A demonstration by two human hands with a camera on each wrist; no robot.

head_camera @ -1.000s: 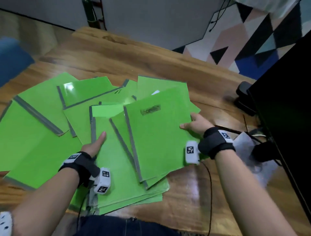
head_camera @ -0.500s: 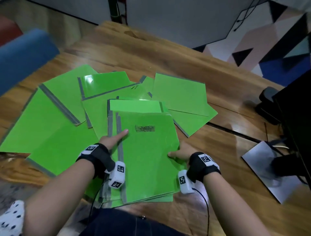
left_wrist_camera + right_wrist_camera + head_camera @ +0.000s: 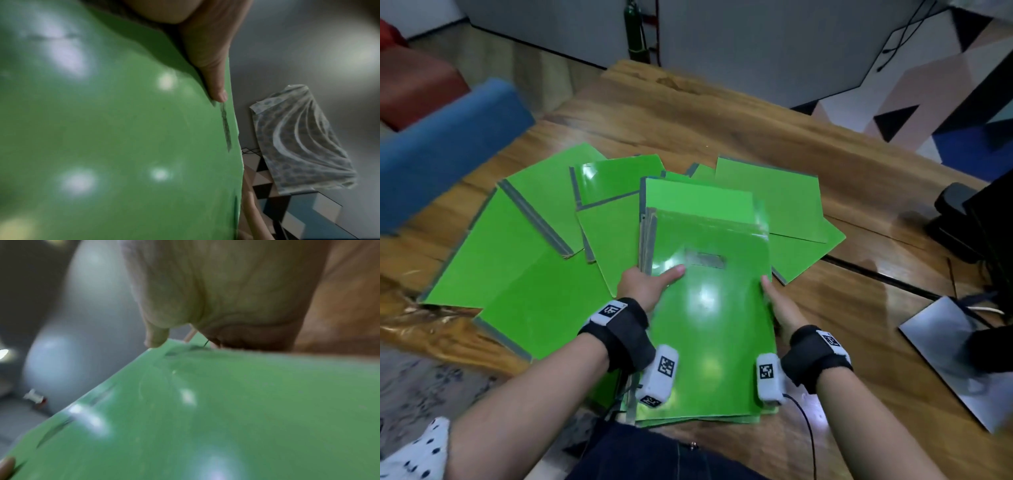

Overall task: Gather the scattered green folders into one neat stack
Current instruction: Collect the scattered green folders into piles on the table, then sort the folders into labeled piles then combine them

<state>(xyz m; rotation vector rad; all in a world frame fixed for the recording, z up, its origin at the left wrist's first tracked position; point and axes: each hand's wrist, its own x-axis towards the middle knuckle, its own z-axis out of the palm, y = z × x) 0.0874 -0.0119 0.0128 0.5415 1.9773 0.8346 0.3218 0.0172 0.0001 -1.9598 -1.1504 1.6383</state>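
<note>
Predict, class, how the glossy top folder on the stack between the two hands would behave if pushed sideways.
The top folder mirrors the lights, so it probably slides easily. It looks thin and bows in the left wrist view, so it is likely floppy. The left hand pressing on it should help keep it in place.

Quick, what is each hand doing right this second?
Left hand: grips the left edge of the stack of green folders, thumb on top.
Right hand: pressed flat against the stack's right edge, fingers straight.

A wooden table (image 3: 722, 113) is being covered by scattered green folders (image 3: 524, 246); a grey sheet (image 3: 941, 346) is lying at its right edge.
</note>
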